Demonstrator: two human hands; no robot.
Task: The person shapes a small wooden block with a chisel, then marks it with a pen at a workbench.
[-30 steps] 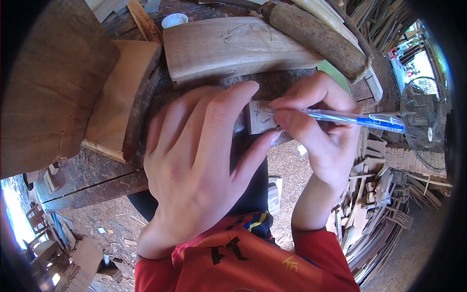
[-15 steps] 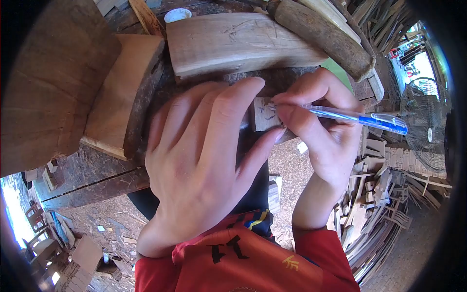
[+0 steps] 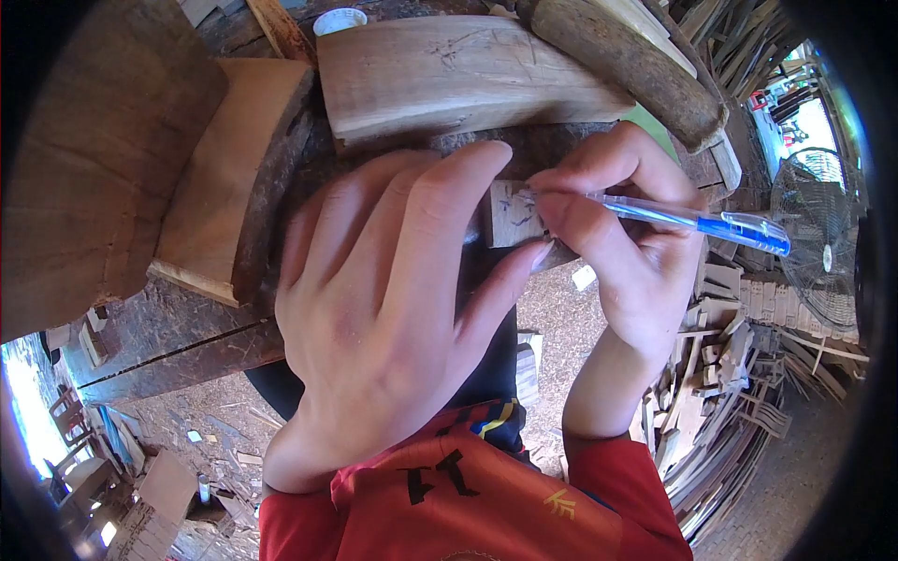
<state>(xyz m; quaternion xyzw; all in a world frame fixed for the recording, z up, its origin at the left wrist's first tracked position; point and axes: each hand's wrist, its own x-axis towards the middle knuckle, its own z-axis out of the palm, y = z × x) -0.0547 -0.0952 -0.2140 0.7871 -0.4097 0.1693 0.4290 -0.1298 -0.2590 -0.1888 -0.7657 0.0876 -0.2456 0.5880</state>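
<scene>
A small pale piece of wood (image 3: 512, 221) with blue ink marks lies at the edge of the workbench, partly hidden by my hands. My left hand (image 3: 379, 280) steadies it, thumb along the near edge and index finger past the far side; its other fingers stretch flat to the left. A clear ballpoint pen with a blue cap on its rear end (image 3: 739, 232) is pinched in my right hand (image 3: 631, 229). Its tip is hidden behind my fingers, at the marked face of the wood.
Beyond my hands lies a large curved wood block (image 3: 458, 75), with a round wooden club (image 3: 627, 70) beside it. A curved board (image 3: 229, 178) stands left, near a white cup (image 3: 340, 21). A fan (image 3: 823, 243) and wood scraps (image 3: 711, 374) are at right.
My right hand and the pen have shifted slightly right, and the pen's rear end sits a little lower. More of the blue marks show on the wood. My left hand has barely moved.
</scene>
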